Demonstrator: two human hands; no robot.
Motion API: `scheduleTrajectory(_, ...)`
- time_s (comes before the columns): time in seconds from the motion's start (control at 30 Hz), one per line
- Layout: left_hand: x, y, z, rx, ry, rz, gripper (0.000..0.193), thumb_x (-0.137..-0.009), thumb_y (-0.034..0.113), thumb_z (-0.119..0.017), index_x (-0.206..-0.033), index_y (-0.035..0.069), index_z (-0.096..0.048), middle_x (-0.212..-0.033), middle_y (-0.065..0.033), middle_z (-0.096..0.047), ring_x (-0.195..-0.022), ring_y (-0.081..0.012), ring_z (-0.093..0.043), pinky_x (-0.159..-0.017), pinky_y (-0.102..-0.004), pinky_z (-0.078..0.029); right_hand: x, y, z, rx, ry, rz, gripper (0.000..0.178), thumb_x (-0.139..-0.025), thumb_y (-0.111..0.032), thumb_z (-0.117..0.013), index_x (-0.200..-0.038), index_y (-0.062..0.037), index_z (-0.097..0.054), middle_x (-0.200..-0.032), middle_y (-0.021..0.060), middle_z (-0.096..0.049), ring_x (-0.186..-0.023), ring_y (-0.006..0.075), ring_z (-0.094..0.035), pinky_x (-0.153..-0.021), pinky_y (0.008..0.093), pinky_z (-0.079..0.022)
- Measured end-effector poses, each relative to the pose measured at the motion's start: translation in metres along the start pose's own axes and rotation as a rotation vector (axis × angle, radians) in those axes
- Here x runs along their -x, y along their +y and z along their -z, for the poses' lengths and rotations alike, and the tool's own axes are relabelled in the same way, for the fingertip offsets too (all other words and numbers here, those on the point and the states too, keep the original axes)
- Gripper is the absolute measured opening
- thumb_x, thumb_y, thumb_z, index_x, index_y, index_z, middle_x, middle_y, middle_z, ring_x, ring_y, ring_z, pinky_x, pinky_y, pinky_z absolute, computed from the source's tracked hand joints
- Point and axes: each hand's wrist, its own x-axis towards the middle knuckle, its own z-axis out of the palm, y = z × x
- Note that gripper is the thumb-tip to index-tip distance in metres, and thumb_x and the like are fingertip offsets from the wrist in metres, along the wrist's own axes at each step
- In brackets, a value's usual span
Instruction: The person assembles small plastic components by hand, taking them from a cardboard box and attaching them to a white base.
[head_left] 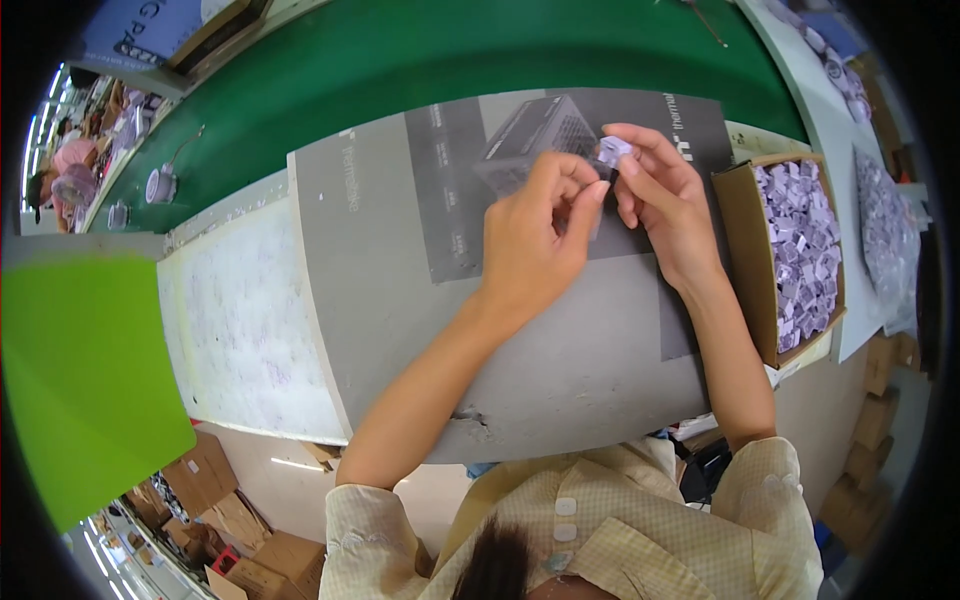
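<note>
Grey cardboard [390, 330] beneath a lavender piece [613, 151] between pinched right fingers [646, 184], left fingers [584, 211] close together, hold unclear.

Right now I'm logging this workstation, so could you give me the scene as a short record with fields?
Left hand: thumb and fingers curled together beside the right hand; grip too small to tell
Right hand: pinching a small pale purple piece
Under the hands: gray printed sheet
To the right: open cardboard box filled with similar pieces
Far side: green surface
</note>
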Motion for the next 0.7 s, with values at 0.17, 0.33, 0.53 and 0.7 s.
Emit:
scheduleTrajectory(0.17, 0.003, 0.002, -0.002, -0.094, 0.000, 0.010, 0.010, -0.092, 0.006, -0.065, -0.097, 0.001, -0.057, -0.072, -0.0045, -0.067, -0.060, -0.0064, -0.062, -0.052, -0.0205, -0.046, -0.007, 0.015, -0.008, 0.162, 0.128, 0.082, 0.025, -0.091, -0.008, -0.065, -0.116, -0.0019, -0.063, -0.106, 0.0042, -0.063, -0.063, 0.0025, -0.053, -0.054, 0.0186, -0.043)
scheduleTrajectory(0.33, 0.001, -0.005, -0.004, -0.113, -0.024, 0.015, 0.008, -0.092, 0.006, -0.064, -0.095, 0.002, -0.057, -0.069, -0.0051, -0.066, -0.059, -0.0088, -0.063, -0.051, -0.0222, -0.046, -0.006, 0.022, -0.007, 0.250, 0.070, 0.167, 0.027, -0.089, 0.000, -0.063, -0.116, -0.0023, -0.063, -0.104, 0.0061, -0.062, -0.061, 0.0021, -0.053, -0.059, 0.0204, -0.047)
scheduleTrajectory(0.53, 0.001, -0.010, -0.002, -0.109, -0.086, 0.032, 0.007, -0.089, 0.005, -0.064, -0.090, 0.004, -0.058, -0.065, -0.0049, -0.065, -0.053, -0.0120, -0.062, -0.049, -0.0244, -0.047, -0.003, 0.026, -0.008, 0.303, 0.072, 0.157, 0.029, -0.088, 0.003, -0.061, -0.116, -0.0042, -0.063, -0.102, 0.0042, -0.062, -0.061, 0.0016, -0.051, -0.059, 0.0204, -0.047)
scheduleTrajectory(0.7, 0.001, -0.011, -0.002, -0.136, -0.068, -0.005, 0.007, -0.088, 0.004, -0.065, -0.089, 0.005, -0.058, -0.063, -0.0048, -0.064, -0.051, -0.0125, -0.061, -0.048, -0.0250, -0.046, -0.005, 0.029, -0.008, 0.333, 0.062, 0.194, 0.030, -0.088, 0.004, -0.060, -0.116, -0.0052, -0.064, -0.100, 0.0039, -0.063, -0.059, 0.0011, -0.049, -0.056, 0.0200, -0.045)
